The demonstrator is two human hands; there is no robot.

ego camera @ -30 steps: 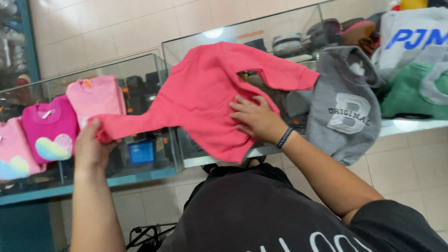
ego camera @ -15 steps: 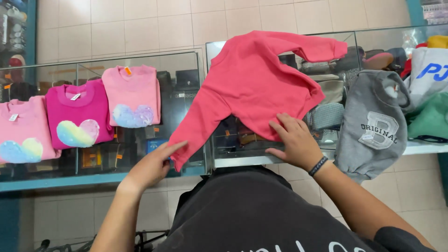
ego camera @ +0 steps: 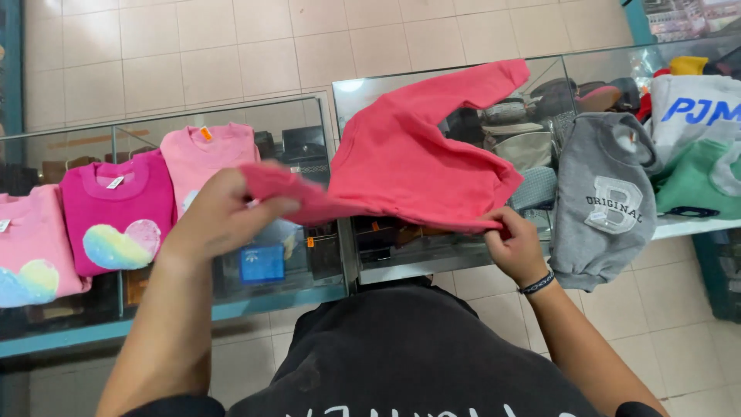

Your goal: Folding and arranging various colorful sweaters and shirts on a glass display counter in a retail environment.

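Observation:
A coral-pink sweatshirt (ego camera: 413, 158) lies spread over the glass display counter (ego camera: 370, 266), one sleeve stretched toward the far right. My left hand (ego camera: 224, 212) grips the end of its near sleeve, lifted above the counter. At the garment's lower hem edge, my right hand (ego camera: 513, 243) pinches the fabric; a dark bracelet circles that wrist.
Pink and magenta sweatshirts with heart prints (ego camera: 116, 212) lie on the left counter. A grey sweatshirt (ego camera: 606, 197) hangs over the right counter edge, with white and green garments (ego camera: 698, 150) beyond. Caps and goods sit under the glass. Tiled floor lies behind.
My left hand has risen and taken hold of the sleeve end. My right hand slid from on top of the sweatshirt to its hem edge and pinched it.

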